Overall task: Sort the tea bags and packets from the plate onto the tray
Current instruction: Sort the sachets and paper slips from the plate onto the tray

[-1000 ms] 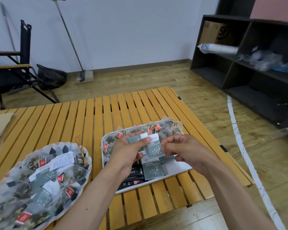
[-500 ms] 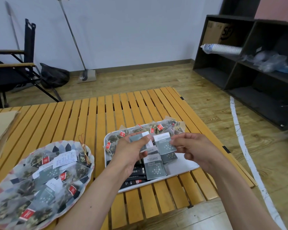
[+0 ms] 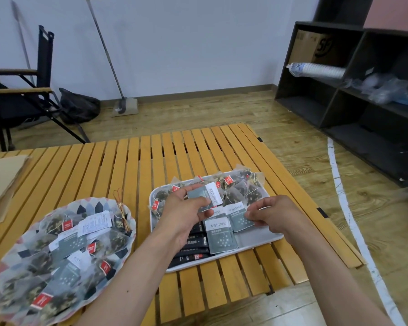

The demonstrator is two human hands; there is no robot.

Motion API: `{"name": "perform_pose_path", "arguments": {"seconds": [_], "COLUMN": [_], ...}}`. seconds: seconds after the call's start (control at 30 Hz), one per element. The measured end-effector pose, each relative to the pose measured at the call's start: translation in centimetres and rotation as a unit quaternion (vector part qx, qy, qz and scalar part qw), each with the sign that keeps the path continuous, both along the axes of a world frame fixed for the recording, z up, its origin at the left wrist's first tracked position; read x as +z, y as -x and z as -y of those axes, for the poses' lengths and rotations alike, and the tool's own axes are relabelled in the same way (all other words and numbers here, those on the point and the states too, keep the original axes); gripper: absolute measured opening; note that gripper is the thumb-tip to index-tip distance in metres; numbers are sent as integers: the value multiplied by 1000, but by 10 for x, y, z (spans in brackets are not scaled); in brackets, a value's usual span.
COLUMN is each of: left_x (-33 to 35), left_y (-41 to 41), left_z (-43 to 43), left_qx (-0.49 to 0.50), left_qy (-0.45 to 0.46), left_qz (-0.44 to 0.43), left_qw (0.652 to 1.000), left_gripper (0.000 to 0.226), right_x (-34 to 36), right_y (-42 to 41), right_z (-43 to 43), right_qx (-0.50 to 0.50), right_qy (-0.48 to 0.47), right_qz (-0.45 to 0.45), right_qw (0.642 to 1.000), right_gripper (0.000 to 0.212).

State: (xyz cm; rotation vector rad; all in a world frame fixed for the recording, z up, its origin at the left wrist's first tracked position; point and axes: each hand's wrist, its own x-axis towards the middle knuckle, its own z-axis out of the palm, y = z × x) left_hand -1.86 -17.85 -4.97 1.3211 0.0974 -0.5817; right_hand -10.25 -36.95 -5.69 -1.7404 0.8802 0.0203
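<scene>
A white tray [image 3: 266, 240] sits on the slatted table, with mesh tea bags [image 3: 240, 189] along its far side, black stick packets [image 3: 193, 251] at its near left and grey-green square packets [image 3: 220, 235] in the middle. My left hand [image 3: 186, 208] grips one or more grey-green packets [image 3: 205, 195] above the tray. My right hand [image 3: 276, 214] pinches the edge of another grey-green packet [image 3: 239, 218] lying low over the tray. A patterned plate [image 3: 12, 250] at the left still carries several tea bags and packets.
Brown paper [image 3: 3, 182] lies at the table's left edge. A small twist tie [image 3: 120, 203] rests on the plate's far rim. A folding chair [image 3: 17, 90] and a mop stand behind the table, and dark shelves [image 3: 363, 102] fill the right side.
My right hand has drawn one grey-green packet away from the ones in my left hand and lowered it to the right, onto the tray's middle. My left hand stays above the tray.
</scene>
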Motion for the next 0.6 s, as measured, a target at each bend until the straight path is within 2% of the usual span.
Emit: {"name": "perform_pose_path", "arguments": {"seconds": [0.13, 0.23, 0.33, 0.47, 0.6], "left_x": [0, 2, 2, 1, 6], "left_y": [-1, 0, 1, 5, 6], "left_z": [-2, -3, -2, -1, -3], "left_qx": [-11, -20, -29, -34, -61], "left_qy": [-14, -45, -67, -57, -62], "left_qz": [25, 50, 65, 51, 35], "left_qw": [1000, 998, 995, 996, 996], "left_gripper": [45, 40, 38, 38, 42], "right_x": [2, 7, 19, 23, 19], "right_y": [1, 2, 6, 10, 8], "right_z": [-2, -4, -13, -24, -15], "right_qx": [-5, 1, 32, 102, 67], "right_qy": [15, 50, -1, -49, -117], "right_qz": [16, 69, 149, 135, 149], "right_qw": [1000, 996, 988, 984, 980], "right_gripper": [15, 15, 19, 22, 27]}}
